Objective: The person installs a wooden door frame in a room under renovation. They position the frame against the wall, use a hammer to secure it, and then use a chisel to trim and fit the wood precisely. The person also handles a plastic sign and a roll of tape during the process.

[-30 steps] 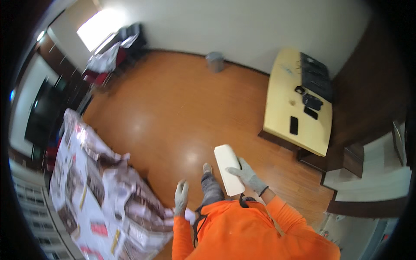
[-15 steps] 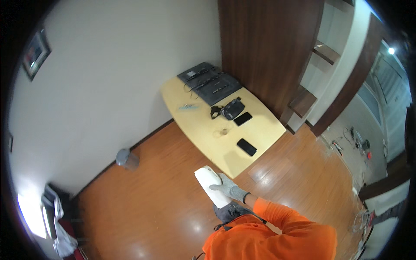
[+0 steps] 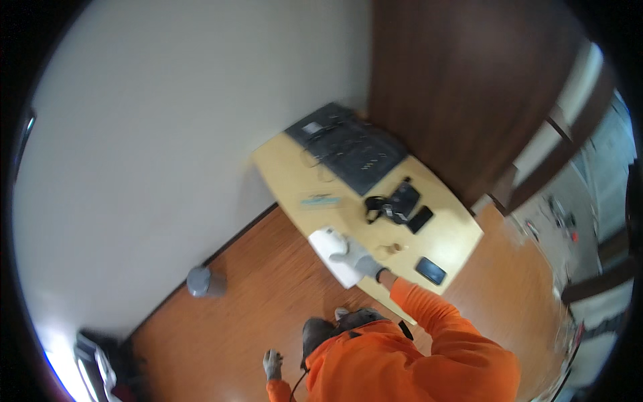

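My right hand (image 3: 356, 258), in a grey glove, is closed round a white flat, oblong object (image 3: 347, 275) with a rounded raised part at its far end. Its exact kind does not show. Hand and object are over the left edge of a pale wooden table (image 3: 372, 228). Low at my left side, my gloved left hand (image 3: 272, 364) hangs over the floor. Its fingers look curled; whether something small and dark is in them is unclear. On the table, nearest my right hand, lies a small tan roll-like item (image 3: 394, 248).
A black phone (image 3: 431, 271) lies near the table's right side; a second dark phone (image 3: 420, 219) is beside a black pouch with a strap (image 3: 403, 199). Dark panels with cables (image 3: 348, 151) cover the far end. A grey bin (image 3: 204, 282) stands by the wall.
My right hand has carried the white object forward, from beside the table's near corner to over its left edge. My left hand has come into view. The view has shifted.
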`<act>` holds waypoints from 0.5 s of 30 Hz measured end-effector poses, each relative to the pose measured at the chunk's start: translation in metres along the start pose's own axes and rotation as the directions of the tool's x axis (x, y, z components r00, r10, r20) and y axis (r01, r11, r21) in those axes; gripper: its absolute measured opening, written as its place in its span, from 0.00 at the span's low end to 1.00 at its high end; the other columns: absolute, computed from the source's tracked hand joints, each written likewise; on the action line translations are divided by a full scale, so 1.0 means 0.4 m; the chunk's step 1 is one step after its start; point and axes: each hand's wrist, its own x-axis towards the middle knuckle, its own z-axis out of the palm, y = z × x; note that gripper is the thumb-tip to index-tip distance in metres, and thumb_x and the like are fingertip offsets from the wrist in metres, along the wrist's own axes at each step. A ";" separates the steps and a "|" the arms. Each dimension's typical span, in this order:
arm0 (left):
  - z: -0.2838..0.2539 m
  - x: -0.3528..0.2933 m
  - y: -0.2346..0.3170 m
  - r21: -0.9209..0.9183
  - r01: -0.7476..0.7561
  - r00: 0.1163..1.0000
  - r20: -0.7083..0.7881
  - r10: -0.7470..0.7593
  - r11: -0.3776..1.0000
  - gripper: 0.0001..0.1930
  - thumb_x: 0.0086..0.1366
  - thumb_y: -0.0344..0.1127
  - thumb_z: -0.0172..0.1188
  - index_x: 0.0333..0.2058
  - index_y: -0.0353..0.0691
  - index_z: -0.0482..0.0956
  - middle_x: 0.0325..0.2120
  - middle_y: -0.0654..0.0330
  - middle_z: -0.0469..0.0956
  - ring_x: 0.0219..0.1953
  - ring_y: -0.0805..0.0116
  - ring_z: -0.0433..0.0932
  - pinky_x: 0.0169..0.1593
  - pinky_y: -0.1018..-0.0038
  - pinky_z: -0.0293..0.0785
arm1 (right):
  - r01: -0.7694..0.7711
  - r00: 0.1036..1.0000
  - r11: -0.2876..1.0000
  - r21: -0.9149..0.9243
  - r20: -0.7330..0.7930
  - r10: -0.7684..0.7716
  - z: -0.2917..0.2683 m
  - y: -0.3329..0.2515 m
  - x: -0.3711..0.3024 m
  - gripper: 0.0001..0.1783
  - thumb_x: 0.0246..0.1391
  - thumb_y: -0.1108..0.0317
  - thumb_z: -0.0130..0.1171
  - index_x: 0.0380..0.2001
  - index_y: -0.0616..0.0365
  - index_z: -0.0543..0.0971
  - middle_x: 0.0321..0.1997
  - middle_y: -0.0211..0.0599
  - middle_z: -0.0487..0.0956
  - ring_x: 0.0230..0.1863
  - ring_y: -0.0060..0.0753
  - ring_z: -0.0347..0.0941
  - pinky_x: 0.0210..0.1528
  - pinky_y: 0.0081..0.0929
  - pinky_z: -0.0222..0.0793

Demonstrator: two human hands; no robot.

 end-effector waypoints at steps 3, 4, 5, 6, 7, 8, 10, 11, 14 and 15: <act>0.043 0.147 0.045 -0.045 0.223 0.974 -0.035 -0.224 0.974 0.12 0.69 0.51 0.59 0.40 0.51 0.78 0.32 0.59 0.82 0.26 0.62 0.80 0.28 0.64 0.72 | 0.168 0.978 0.973 -0.158 -0.098 -0.185 -0.010 -0.066 0.246 0.51 0.43 0.49 0.76 0.65 0.61 0.64 0.58 0.56 0.75 0.61 0.55 0.72 0.62 0.43 0.68; 0.041 0.196 0.067 0.030 0.343 0.938 -0.070 -0.340 0.939 0.15 0.67 0.53 0.62 0.43 0.51 0.79 0.36 0.59 0.83 0.33 0.62 0.82 0.31 0.63 0.74 | 0.213 0.959 0.953 -0.217 -0.138 -0.246 -0.005 -0.103 0.350 0.51 0.43 0.49 0.75 0.65 0.61 0.64 0.57 0.57 0.75 0.60 0.56 0.72 0.62 0.44 0.68; 0.031 0.221 0.067 0.137 0.270 0.963 -0.018 -0.270 0.953 0.15 0.65 0.51 0.62 0.42 0.49 0.79 0.34 0.58 0.83 0.32 0.59 0.82 0.31 0.62 0.75 | 0.234 0.942 0.933 -0.275 -0.174 -0.287 0.016 -0.100 0.433 0.51 0.43 0.49 0.75 0.65 0.61 0.63 0.57 0.58 0.75 0.59 0.58 0.72 0.61 0.46 0.68; 0.020 0.242 0.058 0.382 0.048 0.989 0.111 -0.097 0.923 0.15 0.64 0.50 0.63 0.42 0.46 0.78 0.32 0.57 0.82 0.31 0.57 0.82 0.32 0.61 0.76 | 0.186 0.945 0.933 -0.309 -0.204 -0.256 0.022 -0.087 0.519 0.51 0.42 0.49 0.76 0.65 0.60 0.63 0.56 0.58 0.74 0.59 0.58 0.71 0.61 0.47 0.68; 0.000 0.262 0.055 0.732 -0.392 0.919 0.329 0.215 0.557 0.16 0.62 0.48 0.64 0.42 0.44 0.78 0.31 0.55 0.82 0.30 0.54 0.82 0.32 0.60 0.77 | 0.140 0.941 0.930 -0.341 -0.245 -0.232 0.020 -0.079 0.623 0.52 0.41 0.50 0.76 0.65 0.60 0.63 0.56 0.58 0.74 0.59 0.59 0.71 0.60 0.47 0.68; -0.019 0.270 0.048 0.790 -0.560 0.815 0.471 0.337 0.249 0.17 0.61 0.46 0.65 0.41 0.42 0.78 0.29 0.54 0.82 0.29 0.52 0.82 0.33 0.59 0.78 | 0.089 0.936 0.926 -0.366 -0.287 -0.203 0.029 -0.062 0.710 0.53 0.40 0.51 0.76 0.65 0.60 0.63 0.55 0.58 0.74 0.59 0.60 0.71 0.60 0.48 0.68; -0.043 0.311 0.066 0.793 -0.410 0.910 0.388 0.145 0.450 0.18 0.55 0.43 0.66 0.42 0.40 0.78 0.32 0.51 0.83 0.34 0.47 0.82 0.39 0.57 0.79 | -0.002 0.942 0.932 -0.363 -0.314 -0.120 0.048 -0.035 0.850 0.52 0.40 0.51 0.76 0.65 0.58 0.63 0.55 0.58 0.74 0.58 0.59 0.72 0.59 0.48 0.69; -0.067 0.344 0.110 0.796 -0.486 0.873 0.465 0.151 0.359 0.17 0.59 0.43 0.64 0.43 0.41 0.78 0.33 0.52 0.83 0.34 0.49 0.82 0.38 0.58 0.79 | -0.028 0.940 0.932 -0.362 -0.327 -0.099 0.058 -0.058 0.943 0.52 0.39 0.51 0.76 0.65 0.58 0.63 0.55 0.58 0.74 0.57 0.58 0.72 0.59 0.49 0.69; -0.100 0.489 0.252 0.824 -0.404 0.895 0.445 -0.012 0.398 0.16 0.65 0.46 0.60 0.46 0.42 0.78 0.34 0.53 0.83 0.33 0.53 0.83 0.36 0.59 0.78 | -0.181 0.925 0.889 -0.420 -0.380 0.008 0.092 -0.073 1.178 0.49 0.41 0.53 0.75 0.64 0.55 0.65 0.54 0.54 0.76 0.55 0.56 0.74 0.57 0.47 0.71; -0.105 0.545 0.302 0.822 -0.242 0.929 0.350 -0.121 0.515 0.17 0.66 0.47 0.59 0.46 0.43 0.78 0.34 0.54 0.83 0.34 0.54 0.82 0.36 0.59 0.78 | -0.217 0.917 0.882 -0.417 -0.397 0.038 0.099 -0.071 1.245 0.47 0.41 0.53 0.75 0.64 0.54 0.65 0.54 0.52 0.76 0.54 0.55 0.75 0.56 0.47 0.71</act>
